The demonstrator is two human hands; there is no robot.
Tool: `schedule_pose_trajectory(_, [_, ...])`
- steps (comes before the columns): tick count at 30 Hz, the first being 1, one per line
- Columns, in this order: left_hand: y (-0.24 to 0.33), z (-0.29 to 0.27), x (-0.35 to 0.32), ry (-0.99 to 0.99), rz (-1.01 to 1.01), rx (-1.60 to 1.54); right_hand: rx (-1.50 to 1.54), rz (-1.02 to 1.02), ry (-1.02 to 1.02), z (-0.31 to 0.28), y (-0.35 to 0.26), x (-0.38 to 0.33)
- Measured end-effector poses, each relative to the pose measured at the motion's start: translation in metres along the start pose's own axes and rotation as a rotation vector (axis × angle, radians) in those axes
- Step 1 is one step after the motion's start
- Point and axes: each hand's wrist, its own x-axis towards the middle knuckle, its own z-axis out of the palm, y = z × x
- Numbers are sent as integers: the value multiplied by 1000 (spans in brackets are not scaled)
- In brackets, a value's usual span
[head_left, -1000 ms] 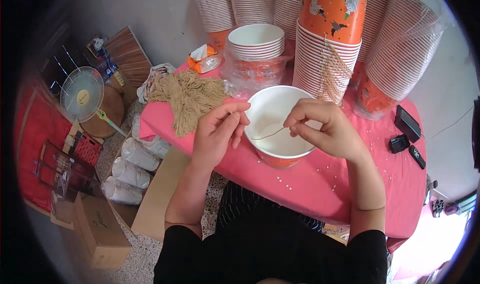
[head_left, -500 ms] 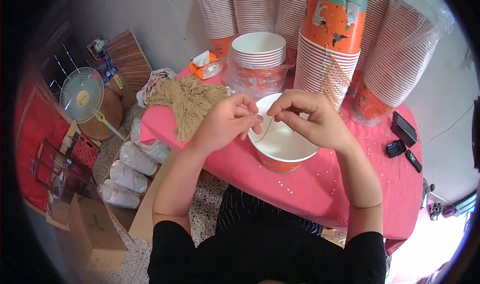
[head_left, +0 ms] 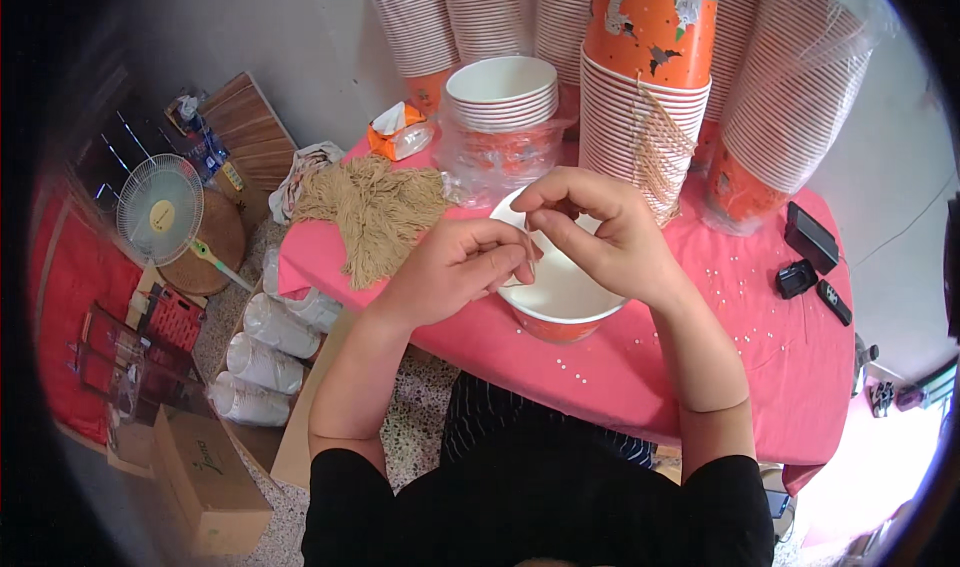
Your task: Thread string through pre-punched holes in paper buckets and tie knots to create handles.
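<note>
An orange paper bucket [head_left: 558,330] with a white inside stands on the table in front of me. Over its open top, my left hand [head_left: 450,269] and my right hand [head_left: 605,239] meet with pinched fingers. A thin tan cord [head_left: 514,285] shows at the left fingertips and seems to run up to the right ones; its full course is hidden by my fingers. To the left lies a loose heap of tan cords [head_left: 375,212]. More cords [head_left: 662,147] hang down the side of a tall stack of buckets [head_left: 610,132] behind my right hand.
A short bucket stack [head_left: 505,122] in clear film and an orange tissue pack [head_left: 395,132] stand behind. Film-wrapped bucket stacks [head_left: 795,87] line the wall. Small white bits [head_left: 570,372] dot the pink tablecloth [head_left: 520,367]. Black devices [head_left: 812,237] lie at right, a fan [head_left: 160,212] at left.
My hands have come together, the right fingertips now touching or nearly touching the left ones. The cord stretch between them is shorter and mostly covered. The view has shifted slightly.
</note>
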Motion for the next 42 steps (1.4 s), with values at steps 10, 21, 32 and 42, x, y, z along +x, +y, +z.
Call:
schedule_pose_trajectory(10, [-6,8,4,64,121,268,-24,-45,91,2,7,0])
schedule_pose_trajectory(21, [-23,-19,0,36,-79,-258,-615,-508,81,0,21,5])
schedule_pose_trajectory(32, [-27,-20,0,8,-99,-539,-924,-726,-15,14,20,2])
schedule_pose_trajectory(42, [-26,-20,0,18,-100,-515,-1000,-751,-26,13,14,1])
